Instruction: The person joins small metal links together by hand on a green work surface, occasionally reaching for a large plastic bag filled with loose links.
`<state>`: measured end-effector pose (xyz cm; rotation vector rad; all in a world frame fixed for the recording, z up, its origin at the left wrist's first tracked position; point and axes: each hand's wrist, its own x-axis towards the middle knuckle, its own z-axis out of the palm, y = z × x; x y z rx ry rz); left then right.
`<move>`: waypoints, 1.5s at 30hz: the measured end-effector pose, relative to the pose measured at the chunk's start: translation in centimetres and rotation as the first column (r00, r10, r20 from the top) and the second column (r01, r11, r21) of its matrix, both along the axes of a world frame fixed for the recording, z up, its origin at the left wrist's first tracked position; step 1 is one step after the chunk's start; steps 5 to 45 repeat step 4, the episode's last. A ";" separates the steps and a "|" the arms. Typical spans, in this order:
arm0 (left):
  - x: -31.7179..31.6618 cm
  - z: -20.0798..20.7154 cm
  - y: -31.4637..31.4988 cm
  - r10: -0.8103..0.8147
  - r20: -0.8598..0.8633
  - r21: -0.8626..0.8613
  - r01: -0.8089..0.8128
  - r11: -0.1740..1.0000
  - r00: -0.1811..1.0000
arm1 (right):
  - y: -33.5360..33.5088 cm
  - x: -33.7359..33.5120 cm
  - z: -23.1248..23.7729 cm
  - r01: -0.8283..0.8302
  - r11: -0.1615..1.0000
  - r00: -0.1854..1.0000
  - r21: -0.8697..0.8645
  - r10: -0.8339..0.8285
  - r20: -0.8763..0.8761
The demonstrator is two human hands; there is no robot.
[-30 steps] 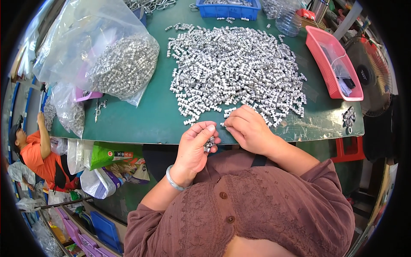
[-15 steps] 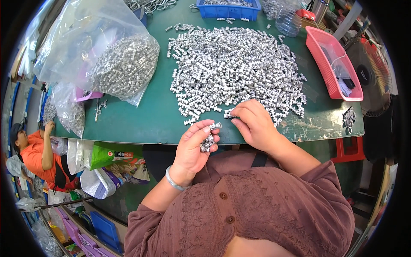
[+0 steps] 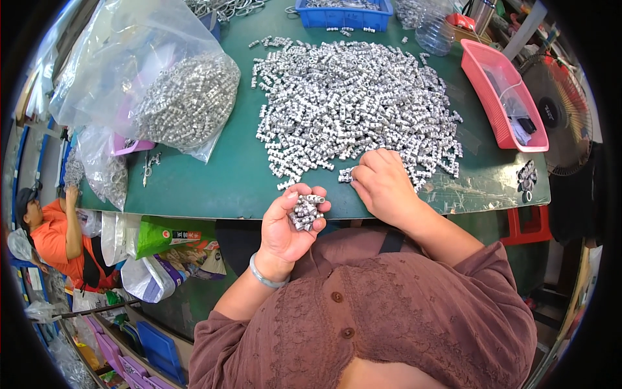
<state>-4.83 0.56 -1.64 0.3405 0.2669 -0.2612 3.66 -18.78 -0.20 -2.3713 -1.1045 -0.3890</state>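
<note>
My left hand (image 3: 285,223) is cupped over the table's near edge, its fingers curled around several small silvery ribbed metal sleeves (image 3: 306,212). The thumb is raised beside them, so the sleeves lie visible in the palm. My right hand (image 3: 387,185) is at the near edge of a broad heap of the same sleeves (image 3: 356,104). Its fingers are bent together in a pinch on small sleeves (image 3: 345,174) lying on the green table; the fingertips partly hide what they grip.
A clear plastic bag (image 3: 188,97) full of small metal parts stands on the left, with a smaller bag (image 3: 107,172) beside it. A blue bin (image 3: 343,19) is at the back, a pink basket (image 3: 502,97) and a fan (image 3: 557,113) at the right. A person in orange (image 3: 58,240) is at far left.
My left hand has turned palm up and opened its thumb, with the sleeves now gathered in the palm instead of one held at the fingertips. The right hand has barely moved.
</note>
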 end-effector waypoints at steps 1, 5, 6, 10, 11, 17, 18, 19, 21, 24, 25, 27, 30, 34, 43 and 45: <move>0.0 0.0 0.0 -0.001 0.001 -0.001 0.001 1.000 1.000 | 0.1 0.0 0.0 -0.009 1.000 1.000 -0.024 0.009 0.019; 0.0 0.0 0.0 -0.007 0.020 0.042 0.006 0.999 1.000 | 0.2 -0.1 0.1 -0.030 0.999 0.998 -0.034 0.032 0.051; 0.0 0.0 0.0 -0.007 0.020 0.042 0.006 0.999 1.000 | 0.2 -0.1 0.1 -0.030 0.999 0.998 -0.034 0.032 0.051; 0.0 0.0 0.0 -0.007 0.020 0.042 0.006 0.999 1.000 | 0.2 -0.1 0.1 -0.030 0.999 0.998 -0.034 0.032 0.051; 0.0 0.0 0.0 -0.007 0.020 0.042 0.006 0.999 1.000 | 0.2 -0.1 0.1 -0.030 0.999 0.998 -0.034 0.032 0.051; 0.0 0.0 0.0 -0.007 0.020 0.042 0.006 0.999 1.000 | 0.2 -0.1 0.1 -0.030 0.999 0.998 -0.034 0.032 0.051; 0.0 0.0 0.0 -0.007 0.020 0.042 0.006 0.999 1.000 | 0.2 -0.1 0.1 -0.030 0.999 0.998 -0.034 0.032 0.051; 0.0 0.0 0.0 -0.007 0.020 0.042 0.006 0.999 1.000 | 0.2 -0.1 0.1 -0.030 0.999 0.998 -0.034 0.032 0.051; 0.0 0.0 0.0 -0.007 0.020 0.042 0.006 0.999 1.000 | 0.2 -0.1 0.1 -0.030 0.999 0.998 -0.034 0.032 0.051; 0.0 0.0 0.0 -0.007 0.020 0.042 0.006 0.999 1.000 | 0.2 -0.1 0.1 -0.030 0.999 0.998 -0.034 0.032 0.051; 0.0 0.0 0.0 -0.007 0.020 0.042 0.006 0.999 1.000 | 0.2 -0.1 0.1 -0.030 0.999 0.998 -0.034 0.032 0.051; 0.0 0.0 0.0 -0.007 0.020 0.042 0.006 0.999 1.000 | 0.2 -0.1 0.1 -0.030 0.999 0.998 -0.034 0.032 0.051; 0.0 0.0 0.0 -0.007 0.020 0.042 0.006 0.999 1.000 | 0.2 -0.1 0.1 -0.030 0.999 0.998 -0.034 0.032 0.051; 0.0 0.0 0.0 -0.007 0.020 0.042 0.006 0.999 1.000 | 0.2 -0.1 0.1 -0.030 0.999 0.998 -0.034 0.032 0.051; 0.0 0.0 0.0 -0.007 0.020 0.042 0.006 0.999 1.000 | 0.2 -0.1 0.1 -0.030 0.999 0.998 -0.034 0.032 0.051; 0.0 0.0 0.0 -0.007 0.020 0.042 0.006 0.999 1.000 | 0.2 -0.1 0.1 -0.030 0.999 0.998 -0.034 0.032 0.051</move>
